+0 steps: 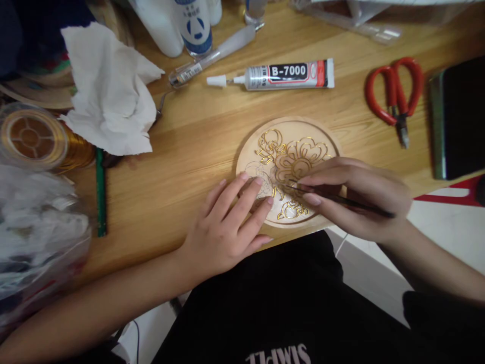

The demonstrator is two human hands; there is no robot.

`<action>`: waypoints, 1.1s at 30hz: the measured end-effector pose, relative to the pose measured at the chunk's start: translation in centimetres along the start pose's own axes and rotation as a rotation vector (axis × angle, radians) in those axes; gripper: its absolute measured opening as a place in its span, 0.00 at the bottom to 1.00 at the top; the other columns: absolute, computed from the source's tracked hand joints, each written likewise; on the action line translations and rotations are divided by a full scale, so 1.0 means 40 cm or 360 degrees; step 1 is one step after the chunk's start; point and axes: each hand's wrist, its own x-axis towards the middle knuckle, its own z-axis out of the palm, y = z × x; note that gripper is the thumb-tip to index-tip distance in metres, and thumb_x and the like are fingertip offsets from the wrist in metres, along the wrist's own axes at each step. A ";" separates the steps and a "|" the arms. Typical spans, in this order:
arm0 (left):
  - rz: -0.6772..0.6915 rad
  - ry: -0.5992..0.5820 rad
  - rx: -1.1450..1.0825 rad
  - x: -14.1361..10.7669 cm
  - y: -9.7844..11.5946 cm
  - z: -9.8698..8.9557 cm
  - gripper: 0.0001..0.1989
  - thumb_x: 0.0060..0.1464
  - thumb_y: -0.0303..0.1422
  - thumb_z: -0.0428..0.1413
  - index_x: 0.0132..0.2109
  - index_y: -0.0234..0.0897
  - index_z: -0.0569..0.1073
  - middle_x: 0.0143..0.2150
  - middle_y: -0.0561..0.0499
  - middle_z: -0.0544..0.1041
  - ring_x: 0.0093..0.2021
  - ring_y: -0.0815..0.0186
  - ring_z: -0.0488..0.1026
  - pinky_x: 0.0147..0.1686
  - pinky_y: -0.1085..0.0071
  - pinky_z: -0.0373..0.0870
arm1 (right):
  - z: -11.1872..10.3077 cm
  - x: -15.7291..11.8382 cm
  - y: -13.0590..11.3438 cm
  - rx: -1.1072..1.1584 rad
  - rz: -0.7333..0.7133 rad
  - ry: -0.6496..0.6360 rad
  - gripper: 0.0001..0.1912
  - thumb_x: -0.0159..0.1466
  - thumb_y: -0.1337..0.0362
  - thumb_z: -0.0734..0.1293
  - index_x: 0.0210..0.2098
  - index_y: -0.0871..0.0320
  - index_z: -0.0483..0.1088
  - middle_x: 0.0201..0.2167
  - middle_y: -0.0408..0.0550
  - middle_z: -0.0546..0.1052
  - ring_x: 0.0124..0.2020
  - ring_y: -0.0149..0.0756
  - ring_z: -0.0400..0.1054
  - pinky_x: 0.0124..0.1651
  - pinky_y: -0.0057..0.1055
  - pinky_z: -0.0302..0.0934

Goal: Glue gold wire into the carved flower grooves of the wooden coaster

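Note:
A round wooden plate (248, 146) lies near the table's front edge. Gold wire shaped into flowers and leaves (303, 151) covers much of its face, and thin drawn lines show at its left side. My left hand (231, 227) rests with fingers spread over the plate's lower left rim. In my right hand (356, 197) are dark, slim tweezers (341, 199), pinched between thumb and fingers. Their tip points left, down at the wire pattern near the plate's middle. Whether the tip grips any wire is too small to tell.
Behind the plate lies a B-7000 glue tube (290, 75). Red-handled cutters (396, 96) and a dark phone (458, 116) are at the right. Crumpled tissue (113, 91), a gold wire spool (34, 136), a green pencil (101, 192) and a plastic bag (38, 242) crowd the left. Bottles (193, 25) stand behind.

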 end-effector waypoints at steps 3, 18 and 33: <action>-0.0003 -0.0007 0.0000 -0.002 0.000 0.002 0.22 0.64 0.44 0.51 0.54 0.30 0.73 0.58 0.35 0.73 0.60 0.44 0.69 0.54 0.49 0.69 | -0.002 -0.013 -0.003 -0.0096 -0.0083 0.0059 0.14 0.65 0.68 0.66 0.50 0.55 0.71 0.35 0.47 0.80 0.37 0.34 0.75 0.39 0.31 0.70; 0.0098 -0.0060 0.0069 0.005 -0.001 -0.007 0.23 0.65 0.43 0.51 0.56 0.27 0.72 0.58 0.42 0.75 0.61 0.47 0.69 0.57 0.53 0.69 | 0.023 -0.059 0.001 -0.0444 -0.0443 -0.0244 0.16 0.67 0.61 0.62 0.51 0.62 0.70 0.45 0.56 0.79 0.53 0.47 0.70 0.50 0.44 0.66; 0.0090 -0.0027 0.0056 0.009 -0.001 -0.005 0.23 0.65 0.42 0.51 0.54 0.26 0.72 0.57 0.40 0.75 0.59 0.44 0.71 0.54 0.51 0.70 | 0.026 -0.064 0.013 -0.0348 -0.0392 -0.0268 0.16 0.66 0.62 0.62 0.52 0.58 0.70 0.47 0.53 0.80 0.57 0.48 0.68 0.55 0.49 0.65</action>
